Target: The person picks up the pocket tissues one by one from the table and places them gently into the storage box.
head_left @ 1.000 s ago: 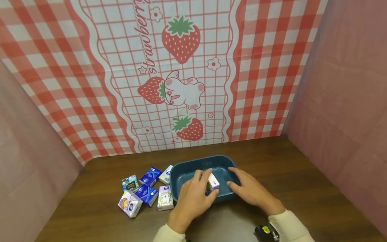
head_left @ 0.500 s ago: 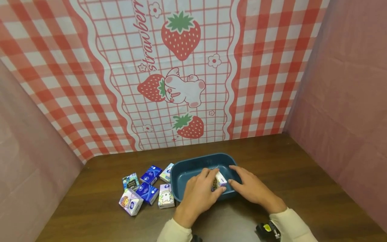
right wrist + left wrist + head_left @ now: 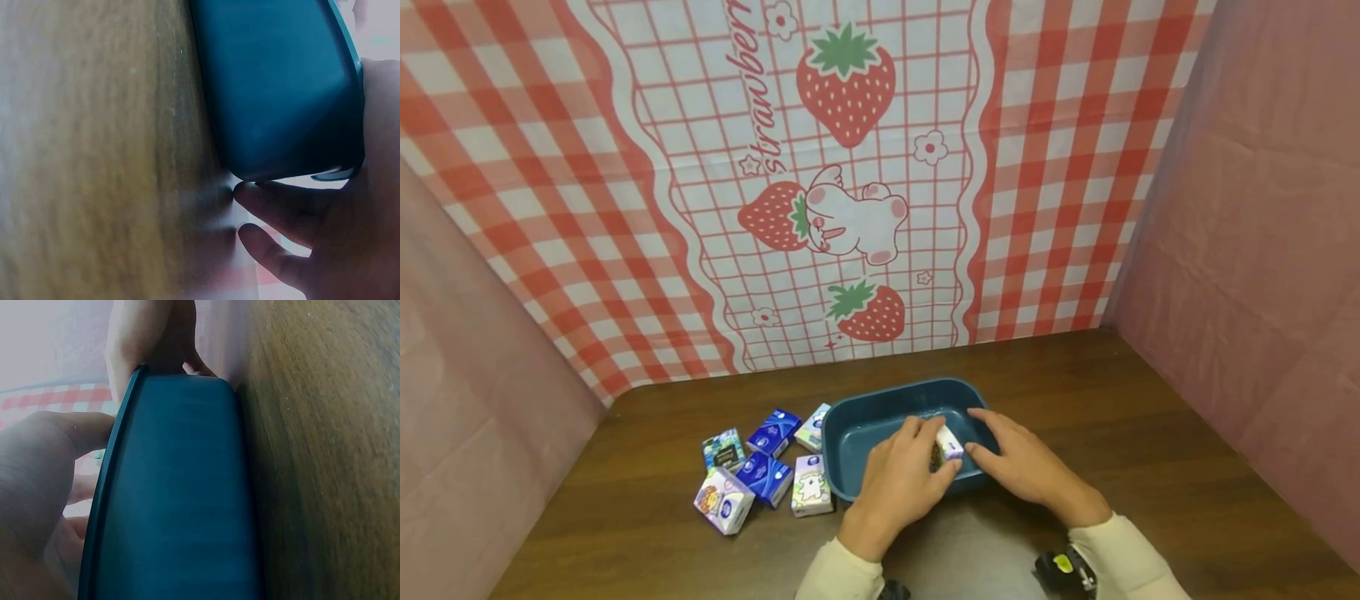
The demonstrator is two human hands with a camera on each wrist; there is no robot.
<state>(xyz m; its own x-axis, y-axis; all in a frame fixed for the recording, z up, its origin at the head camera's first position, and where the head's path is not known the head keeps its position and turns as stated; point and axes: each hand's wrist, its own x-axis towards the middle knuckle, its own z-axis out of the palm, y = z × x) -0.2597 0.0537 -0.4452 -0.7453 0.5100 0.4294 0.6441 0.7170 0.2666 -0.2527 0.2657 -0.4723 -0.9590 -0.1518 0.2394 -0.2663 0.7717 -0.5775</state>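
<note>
A dark blue-green plastic basin (image 3: 867, 450) stands on the table. My left hand (image 3: 901, 479) reaches over its near rim and holds a small tissue pack (image 3: 950, 443) inside, towards the right end; the hand covers most of the pack. My right hand (image 3: 1033, 471) grips the basin's right end, with the thumb and forefinger over the rim. In the right wrist view, other fingers (image 3: 275, 200) of this hand lie along the outside of the basin. The left wrist view shows mostly the basin's outer wall (image 3: 175, 487).
Left of the basin lie several tissue packs: two blue ones (image 3: 775, 432), a teal-and-black one (image 3: 724, 451), and pale printed ones (image 3: 812, 485). Dark brown tabletop (image 3: 1150, 467) extends to the right. A strawberry-print cloth (image 3: 850, 167) hangs behind, with pink cloth at both sides.
My left hand has moved a little to the right inside the basin with the tissue pack. The right hand has stayed at the basin's right end. The loose packs lie as before.
</note>
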